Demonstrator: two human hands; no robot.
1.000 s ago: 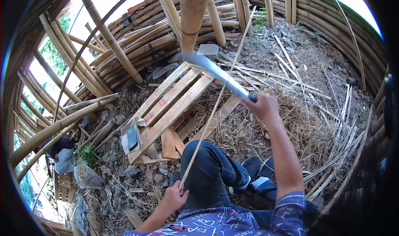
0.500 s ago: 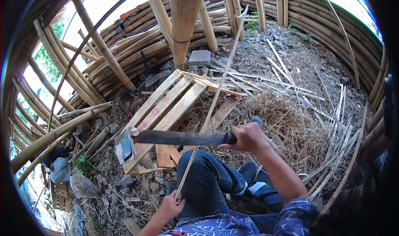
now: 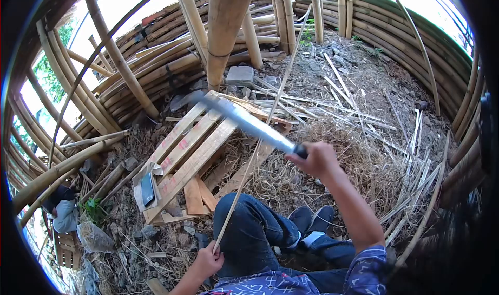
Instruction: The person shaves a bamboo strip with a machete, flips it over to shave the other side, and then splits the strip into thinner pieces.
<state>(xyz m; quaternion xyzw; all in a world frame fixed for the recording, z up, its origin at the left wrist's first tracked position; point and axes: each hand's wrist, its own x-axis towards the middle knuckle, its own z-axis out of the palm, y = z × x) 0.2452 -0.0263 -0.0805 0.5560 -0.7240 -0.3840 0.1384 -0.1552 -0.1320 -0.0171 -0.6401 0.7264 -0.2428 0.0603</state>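
My right hand [image 3: 316,161] is closed round the black handle of a machete [image 3: 254,126], whose long blade points up and to the left. The blade crosses over a long thin bamboo strip [image 3: 283,79] and overlaps the wooden pallet [image 3: 189,149] in this view. Low in the view, my left hand [image 3: 209,263] grips the near end of the strip beside my left knee. From there the strip slants up across the knee and reaches far forward. A phone [image 3: 147,188] lies on a pale sheet at the pallet's left corner.
A thick bamboo post [image 3: 223,35] stands ahead, with stacked bamboo poles [image 3: 416,61] curving round. Curly shavings [image 3: 353,175] and split strips [image 3: 358,115] litter the ground. A grey block [image 3: 239,75] sits near the post. Part of another person [image 3: 65,214] shows at the far left.
The machete has swung from nearly level to a slant, its tip now higher and the blade farther up the strip. My right hand rose slightly; the left still holds the strip.
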